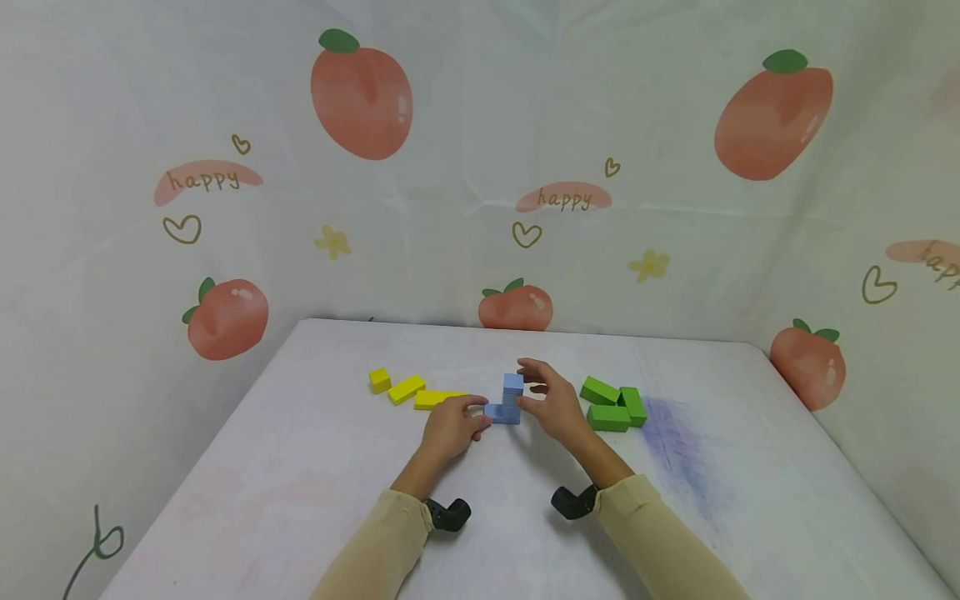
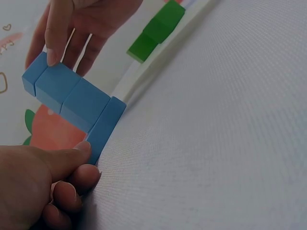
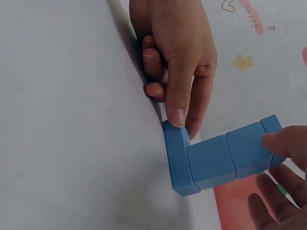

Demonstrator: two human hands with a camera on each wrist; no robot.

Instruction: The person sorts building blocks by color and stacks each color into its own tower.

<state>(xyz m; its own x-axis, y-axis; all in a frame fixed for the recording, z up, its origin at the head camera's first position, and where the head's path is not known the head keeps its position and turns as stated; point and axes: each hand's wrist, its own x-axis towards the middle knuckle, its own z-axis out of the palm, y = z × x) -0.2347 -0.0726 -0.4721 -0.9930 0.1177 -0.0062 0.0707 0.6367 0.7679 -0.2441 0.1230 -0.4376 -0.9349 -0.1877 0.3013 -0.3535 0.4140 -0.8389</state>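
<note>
Light-blue blocks form an L on the table. A flat blue block point(image 2: 106, 127) lies at the bottom, with a lower blue block point(image 2: 86, 103), an upper blue block point(image 3: 247, 149) and a thinner blue piece point(image 2: 33, 76) stacked on its right end. My left hand point(image 1: 450, 427) pinches the left end of the flat block between thumb and fingers. On the stack's other side, my right hand point(image 1: 557, 408) has its thumb on the upper part and a finger behind the top. The remaining right fingers are spread behind the stack, partly hidden by it.
Left of the stack lie a yellow cube point(image 1: 380, 381), a short yellow block point(image 1: 407, 389) and a longer yellow block point(image 1: 431, 400), partly covered by my left hand. Several green blocks point(image 1: 608, 418) sit together on the right. A printed curtain point(image 1: 450, 242) hangs behind the white table point(image 1: 300, 500).
</note>
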